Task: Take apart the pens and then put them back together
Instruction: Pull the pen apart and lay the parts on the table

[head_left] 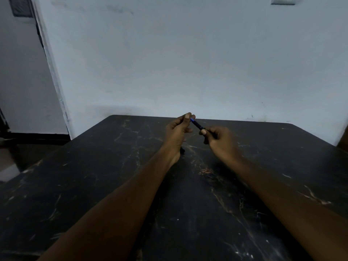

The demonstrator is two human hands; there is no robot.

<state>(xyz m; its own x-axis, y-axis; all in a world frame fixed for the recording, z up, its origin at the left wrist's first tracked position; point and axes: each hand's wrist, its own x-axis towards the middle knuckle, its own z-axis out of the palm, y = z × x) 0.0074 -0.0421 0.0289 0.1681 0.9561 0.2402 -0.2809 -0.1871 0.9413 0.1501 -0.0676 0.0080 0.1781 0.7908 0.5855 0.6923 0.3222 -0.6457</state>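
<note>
Your two hands meet in the air above a dark, veined stone tabletop, with a pale wall behind. Between them you hold one slim dark pen, slanted so that its far end is higher and toward your left.

Your left hand pinches that higher end between thumb and forefinger, the other fingers curled loosely beneath. A short blue stretch shows just beside those fingertips. Your right hand is curled round the lower end, hiding it. The pen touches nothing but your hands and is held clear of the tabletop.

A small dark piece lies on the tabletop just under your left wrist. It may be a pen part, but it is too small to tell.

You appear to be working on the pen's joint, either separating the two ends or seating them together. Which one cannot be told from this view.

The next move likely calls for a steady right-hand grip while the left twists or pulls along the pen's own line, without bending it.
</note>
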